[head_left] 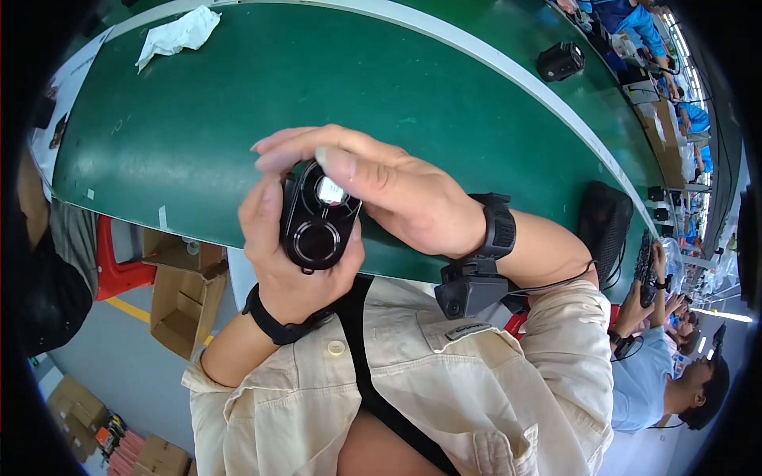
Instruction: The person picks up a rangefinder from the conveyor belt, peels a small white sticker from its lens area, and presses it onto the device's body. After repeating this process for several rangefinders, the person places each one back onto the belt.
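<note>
Above the near edge of the green tabletop (381, 87), my left hand (274, 246) is wrapped round a black oblong device (317, 242). Two glossy ringed circles show on the device's upturned face, one above the other. A small white label (330, 191) lies on the upper circle; its far part is shaded by my thumb. My right hand (401, 186) curls over the device's far end, thumb against its rim and fingers reaching across toward my left fingertips. Black straps circle both wrists, and a small black camera unit (468, 292) hangs from the right one.
A crumpled white cloth (178, 36) lies at the far left of the table. Past the white edge rail stands a black box-shaped device (561, 61). A black mesh pouch (605, 218) lies right. Left are an open carton (182, 309) and red stool (123, 274); people work on both sides.
</note>
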### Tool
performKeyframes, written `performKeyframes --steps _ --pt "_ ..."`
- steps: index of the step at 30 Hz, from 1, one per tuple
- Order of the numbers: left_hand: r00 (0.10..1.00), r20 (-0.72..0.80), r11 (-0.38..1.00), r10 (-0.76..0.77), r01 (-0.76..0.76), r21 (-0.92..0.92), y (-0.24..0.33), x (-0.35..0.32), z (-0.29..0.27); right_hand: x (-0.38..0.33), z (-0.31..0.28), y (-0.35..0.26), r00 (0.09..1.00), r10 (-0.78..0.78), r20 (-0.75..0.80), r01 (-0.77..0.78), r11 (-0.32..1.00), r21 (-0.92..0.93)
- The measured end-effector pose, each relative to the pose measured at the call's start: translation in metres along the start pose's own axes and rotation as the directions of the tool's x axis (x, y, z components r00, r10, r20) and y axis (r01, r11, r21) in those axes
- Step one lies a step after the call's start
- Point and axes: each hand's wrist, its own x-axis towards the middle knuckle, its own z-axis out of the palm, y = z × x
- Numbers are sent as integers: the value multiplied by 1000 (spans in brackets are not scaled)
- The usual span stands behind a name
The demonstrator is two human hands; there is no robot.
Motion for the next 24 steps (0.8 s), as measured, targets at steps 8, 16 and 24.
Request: performKeyframes --steps 8,16,24 --pt "876 231 896 -423 442 -36 6 -10 1 -3 2 14 963 -204 -178 126 919 -373" --pt "918 221 944 -328 310 113 7 -4 2 -2 24 28 817 -458 -350 212 804 -556" --pt "961 238 986 -139 157 -59 -6 7 -15 6 -4 5 940 -325 105 336 827 -450"
